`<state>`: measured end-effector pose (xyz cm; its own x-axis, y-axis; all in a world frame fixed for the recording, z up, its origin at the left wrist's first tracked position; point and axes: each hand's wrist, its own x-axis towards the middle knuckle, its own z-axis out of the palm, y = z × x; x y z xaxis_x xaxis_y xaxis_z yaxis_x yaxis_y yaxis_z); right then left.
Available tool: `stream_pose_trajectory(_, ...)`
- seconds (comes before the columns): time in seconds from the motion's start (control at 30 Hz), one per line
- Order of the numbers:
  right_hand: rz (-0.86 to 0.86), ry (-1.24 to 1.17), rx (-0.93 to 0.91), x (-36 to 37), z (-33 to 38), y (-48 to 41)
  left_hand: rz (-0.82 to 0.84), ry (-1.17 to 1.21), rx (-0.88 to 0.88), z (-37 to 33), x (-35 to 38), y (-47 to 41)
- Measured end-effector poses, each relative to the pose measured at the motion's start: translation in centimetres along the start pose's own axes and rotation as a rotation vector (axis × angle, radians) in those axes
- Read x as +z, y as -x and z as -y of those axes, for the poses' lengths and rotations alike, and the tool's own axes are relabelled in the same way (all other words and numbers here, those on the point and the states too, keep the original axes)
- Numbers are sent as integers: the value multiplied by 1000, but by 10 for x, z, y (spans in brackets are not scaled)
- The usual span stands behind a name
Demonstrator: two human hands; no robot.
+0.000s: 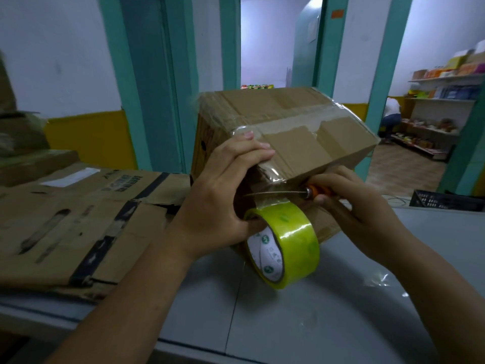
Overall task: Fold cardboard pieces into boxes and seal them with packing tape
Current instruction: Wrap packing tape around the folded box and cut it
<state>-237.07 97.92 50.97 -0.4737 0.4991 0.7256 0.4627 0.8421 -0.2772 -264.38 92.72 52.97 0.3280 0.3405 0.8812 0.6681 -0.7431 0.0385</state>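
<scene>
- The box (288, 127) is tipped up on its near lower edge on the grey counter (341, 324). Its top seam is already taped, and it sits right between both hands.
- The left hand (223, 195) has its fingers curled over the box's near corner, pinning the tape end down. The thumb side sits against the tape roll (296, 245).
- The right hand (351, 214) is wrapped around an orange-handled knife (275, 193). The blade lies across the tape strip (270, 177) stretched from box to roll.
- My guess is the box is empty and light. It's stiff along the folds, but the panels will dent if you squeeze mid-face, so grab corners and edges.
- The tape looks glossy and thin, and I'd expect it to stick to itself or spring back once it's cut. Keep it taut and hold the roll by its core.
- The roll hangs low by the counter, so it could drop or roll off when the strip lets go.
- There's flat cardboard (78, 219) stacked on the left.
</scene>
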Motion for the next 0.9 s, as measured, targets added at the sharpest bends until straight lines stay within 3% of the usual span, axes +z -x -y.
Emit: stream_pose_trajectory(0.9, -77, 55, 14, -3, -6, 6, 31, -32, 16, -4, 6, 2)
